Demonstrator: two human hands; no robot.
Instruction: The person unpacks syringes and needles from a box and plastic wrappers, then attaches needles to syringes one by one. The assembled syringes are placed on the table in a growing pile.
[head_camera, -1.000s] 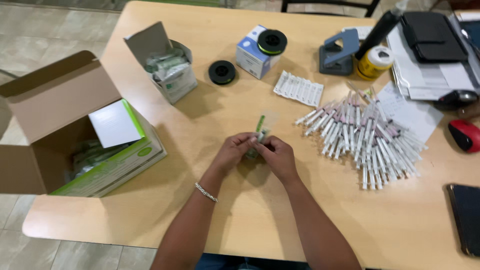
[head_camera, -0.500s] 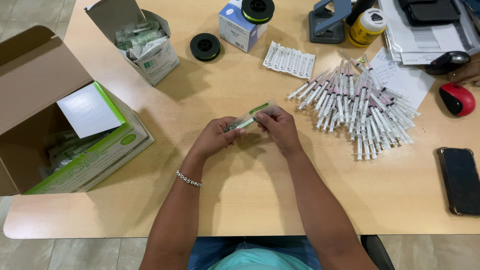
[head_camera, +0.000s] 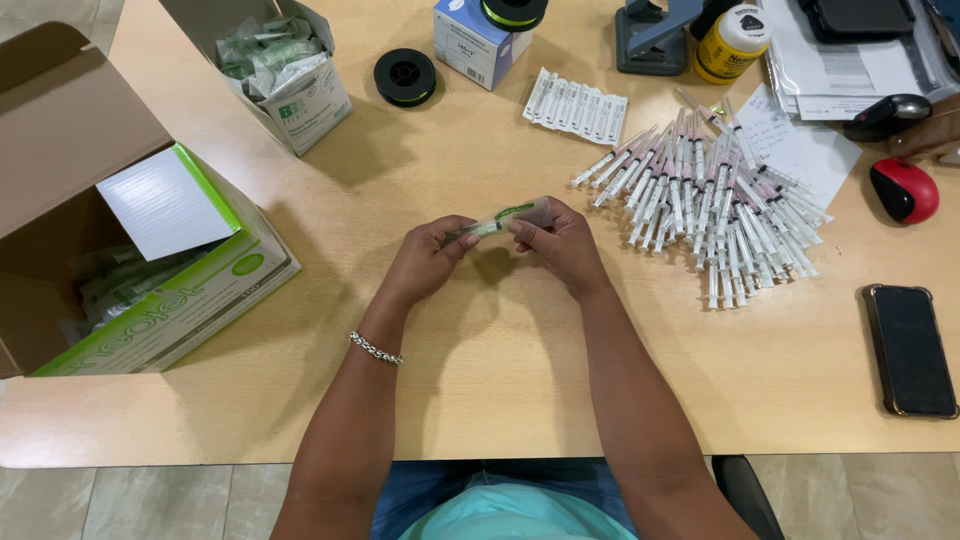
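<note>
Both of my hands meet over the middle of the wooden table (head_camera: 480, 400). Between them lies a packaged syringe (head_camera: 497, 219) in a clear wrapper with green print, held nearly level. My left hand (head_camera: 425, 257) pinches its left end, and my right hand (head_camera: 560, 240) grips its right end. A silver bracelet sits on my left wrist. Just right of my right hand lies a pile of several unwrapped syringes (head_camera: 710, 205) with pink-tipped caps.
An open cardboard box (head_camera: 60, 210) holding a green-and-white carton stands at the left. A small box of crumpled wrappers (head_camera: 285, 65), a black tape roll (head_camera: 404, 76), a strip of packed needles (head_camera: 577, 100), a yellow jar (head_camera: 730, 40), a red mouse (head_camera: 905, 190) and a phone (head_camera: 910, 350) surround the work area.
The packaged syringe has gone from upright to nearly level between my hands. The view has shifted, so the table contents sit higher in the picture.
</note>
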